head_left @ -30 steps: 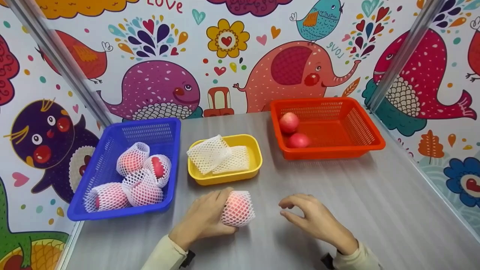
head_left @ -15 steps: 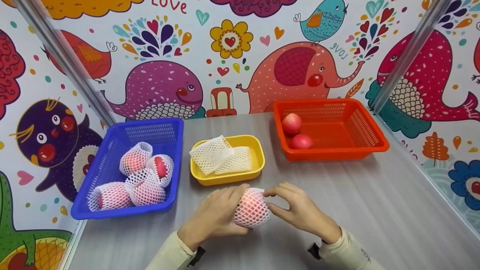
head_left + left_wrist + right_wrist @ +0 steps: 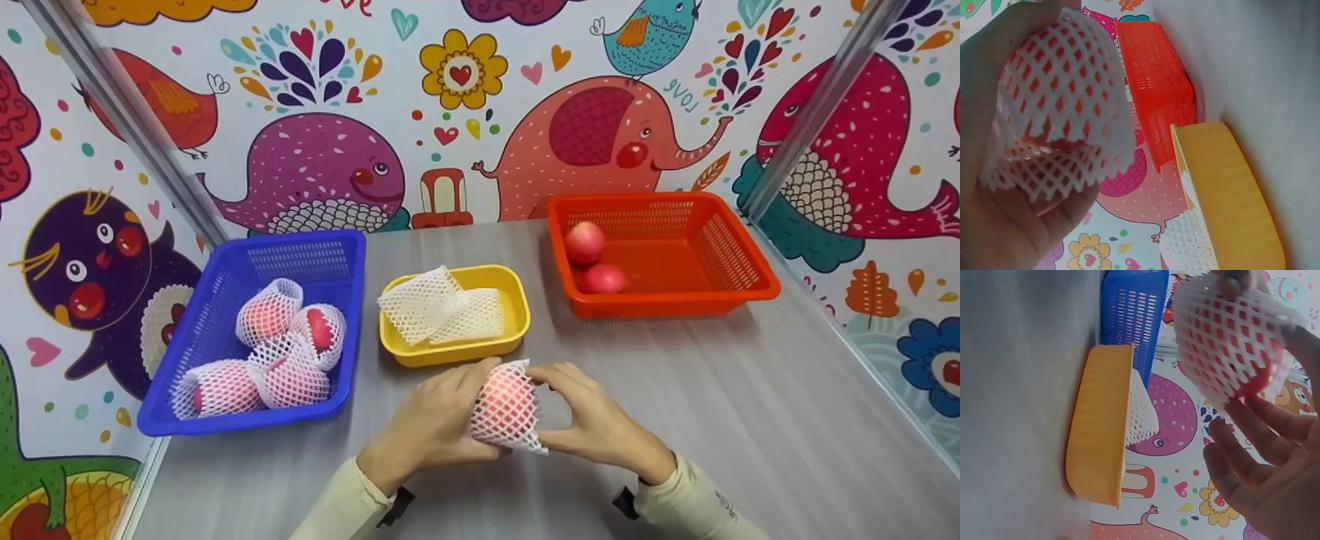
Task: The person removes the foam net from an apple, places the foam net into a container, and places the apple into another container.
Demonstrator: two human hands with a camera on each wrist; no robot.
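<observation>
I see my left grip (image 3: pixel 433 421) hold a red fruit (image 3: pixel 1256 381) in a white net (image 3: pixel 508 409), while my right grip (image 3: pixel 600 426) holds the net's edge.

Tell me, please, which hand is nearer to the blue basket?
Left. The left hand, gripping the netted fruit, is right of the blue basket; the right hand is farther right, on the fruit's other side.

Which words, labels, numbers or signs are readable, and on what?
"Love", tops cut off: red lettering, white cartoon-printed wall.
"Love", mirrored: teal lettering, same wall, above the coral elephant's trunk.
Too small to read: dark print, right cream fabric sleeve.
Too blurred: marks, same wall, left wrist view.
</observation>
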